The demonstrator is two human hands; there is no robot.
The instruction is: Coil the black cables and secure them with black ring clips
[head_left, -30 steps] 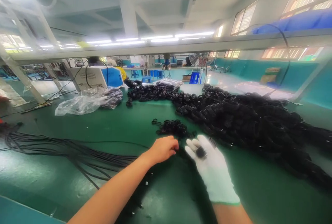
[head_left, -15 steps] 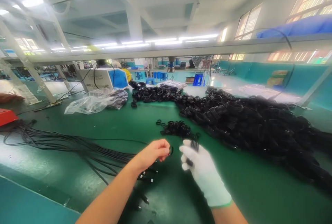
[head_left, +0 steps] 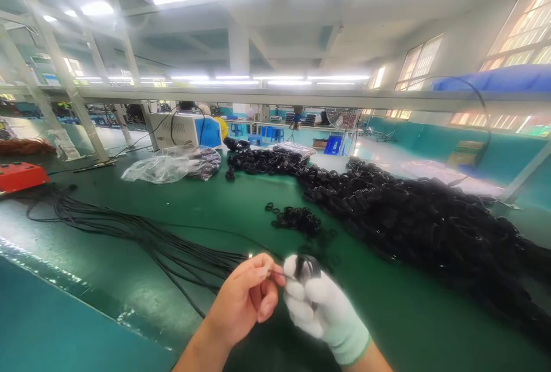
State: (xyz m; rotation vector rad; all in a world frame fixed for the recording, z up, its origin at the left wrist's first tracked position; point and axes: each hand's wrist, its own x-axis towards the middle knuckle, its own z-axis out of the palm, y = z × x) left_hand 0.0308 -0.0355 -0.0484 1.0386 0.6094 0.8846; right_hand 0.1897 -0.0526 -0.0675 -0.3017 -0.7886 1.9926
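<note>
My left hand (head_left: 252,291) is bare and pinches a thin dark strand (head_left: 278,273) between thumb and forefinger. That strand reaches across to my right hand (head_left: 321,303), which wears a white glove and has its fingers curled closed. Several black rings (head_left: 307,267) are bunched at the gloved fingers; blur hides exactly how they are held. The two hands almost touch above the green table (head_left: 172,205). Just beyond them lies a small heap of black rings (head_left: 297,220). A bundle of black cables (head_left: 142,225) runs from the left toward my left hand.
A large mound of black coiled cables (head_left: 413,217) spreads over the right and back. Farther off are a clear plastic bag (head_left: 159,168) and a white-and-blue machine (head_left: 185,130). A red box (head_left: 23,177) stands at far left. A shelf beam (head_left: 258,95) crosses overhead.
My hands have come together and lower, with the thin strand now spanning between them. The small black ring seen at my left fingertips is no longer distinct. The view has tilted upward.
</note>
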